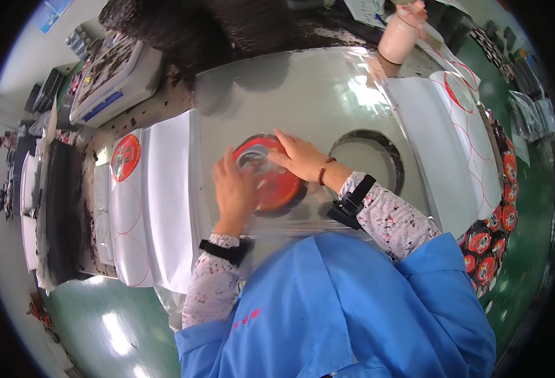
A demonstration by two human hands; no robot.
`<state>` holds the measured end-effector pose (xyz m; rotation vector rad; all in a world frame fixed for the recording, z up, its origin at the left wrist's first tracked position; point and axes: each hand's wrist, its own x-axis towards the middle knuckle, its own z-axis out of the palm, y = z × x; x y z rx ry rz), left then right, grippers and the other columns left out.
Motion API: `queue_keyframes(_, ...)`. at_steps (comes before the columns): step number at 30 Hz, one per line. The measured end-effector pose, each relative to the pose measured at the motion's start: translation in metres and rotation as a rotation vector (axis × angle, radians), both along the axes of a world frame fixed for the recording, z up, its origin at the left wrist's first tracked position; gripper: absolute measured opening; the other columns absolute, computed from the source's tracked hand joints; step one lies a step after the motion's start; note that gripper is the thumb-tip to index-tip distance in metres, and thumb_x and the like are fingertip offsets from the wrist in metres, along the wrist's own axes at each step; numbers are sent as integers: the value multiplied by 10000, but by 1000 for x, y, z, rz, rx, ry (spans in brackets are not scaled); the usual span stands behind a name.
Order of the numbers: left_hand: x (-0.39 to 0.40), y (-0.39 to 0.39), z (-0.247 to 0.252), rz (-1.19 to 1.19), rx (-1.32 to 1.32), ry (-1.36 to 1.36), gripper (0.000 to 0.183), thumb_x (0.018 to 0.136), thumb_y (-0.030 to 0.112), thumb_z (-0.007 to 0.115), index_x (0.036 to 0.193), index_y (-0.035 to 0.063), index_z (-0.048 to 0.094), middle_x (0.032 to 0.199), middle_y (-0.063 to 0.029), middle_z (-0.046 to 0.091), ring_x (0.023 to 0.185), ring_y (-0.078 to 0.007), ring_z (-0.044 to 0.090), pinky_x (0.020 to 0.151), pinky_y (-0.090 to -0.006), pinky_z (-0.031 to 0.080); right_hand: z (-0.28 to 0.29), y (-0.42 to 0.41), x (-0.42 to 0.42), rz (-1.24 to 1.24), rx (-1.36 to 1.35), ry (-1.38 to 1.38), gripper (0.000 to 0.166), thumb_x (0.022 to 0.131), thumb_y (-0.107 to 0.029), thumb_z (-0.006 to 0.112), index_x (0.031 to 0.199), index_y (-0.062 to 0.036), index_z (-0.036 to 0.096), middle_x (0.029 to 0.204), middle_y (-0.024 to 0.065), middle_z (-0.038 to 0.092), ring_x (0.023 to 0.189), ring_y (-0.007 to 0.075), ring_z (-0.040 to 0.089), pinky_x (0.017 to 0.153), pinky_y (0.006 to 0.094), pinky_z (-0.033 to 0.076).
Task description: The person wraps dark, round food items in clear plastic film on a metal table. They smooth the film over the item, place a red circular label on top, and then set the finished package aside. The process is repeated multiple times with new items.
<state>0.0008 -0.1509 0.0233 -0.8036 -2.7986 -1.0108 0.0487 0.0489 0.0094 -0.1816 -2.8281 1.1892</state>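
A round disc with a red printed label (277,184) lies on a clear plastic-covered work surface (287,99) before me. My left hand (234,186), slightly blurred, is at the disc's left edge with its fingers pointing away from me. My right hand (301,158) lies over the upper right part of the disc, fingers spread. The shiny, clear patches over the label look like plastic film. Whether either hand grips the disc or only rests on it cannot be told. To the right, partly behind my right forearm, is a dark ring (393,156).
Sheets with round red labels and red circle outlines lie left (126,203) and right (471,137). A plastic bin (117,90) with dark flakes stands back left. A jar with pinkish contents (397,40) stands back right. Many red-labelled discs (485,255) are at the far right.
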Motion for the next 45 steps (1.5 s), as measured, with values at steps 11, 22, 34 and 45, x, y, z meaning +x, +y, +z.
queue_keyframes(11, 95, 89, 52, -885, -4, 244, 568, 798, 168, 741, 1316, 60, 534, 1370, -148, 525, 1288, -321, 496, 1046, -435, 415, 98, 168, 243, -726, -991, 678, 407, 962, -275, 631, 1231, 27, 582, 1175, 114, 660, 1042, 183, 640, 827, 323, 507)
queue_keyframes(22, 42, 125, 4, -894, -409, 450, 411, 851, 189, 674, 1255, 197, 598, 1367, -5, 570, 1256, -212, 539, 961, -398, 456, 22, 109, 262, 46, 193, 100, 228, 830, -225, 718, 1010, -94, 673, 1110, 74, 621, 1080, 303, 550, 933, 419, 454)
queue_keyframes(34, 112, -12, 30, -585, -553, 354, 306, 829, 152, 639, 1134, 164, 650, 1245, -2, 629, 1124, -200, 612, 757, -370, 483, 0, 130, 234, 0, 369, 197, 320, 757, -318, 787, 967, -158, 607, 1082, 42, 530, 1036, 295, 484, 941, 458, 381)
queue_keyframes(45, 68, -23, 30, -662, -564, 204, 537, 773, 91, 711, 1293, 194, 627, 1430, -29, 535, 1313, -235, 504, 1025, -416, 441, 25, 122, 231, 208, 317, -33, 399, 694, -447, 833, 900, -194, 604, 1045, -14, 499, 1019, 217, 475, 928, 409, 340)
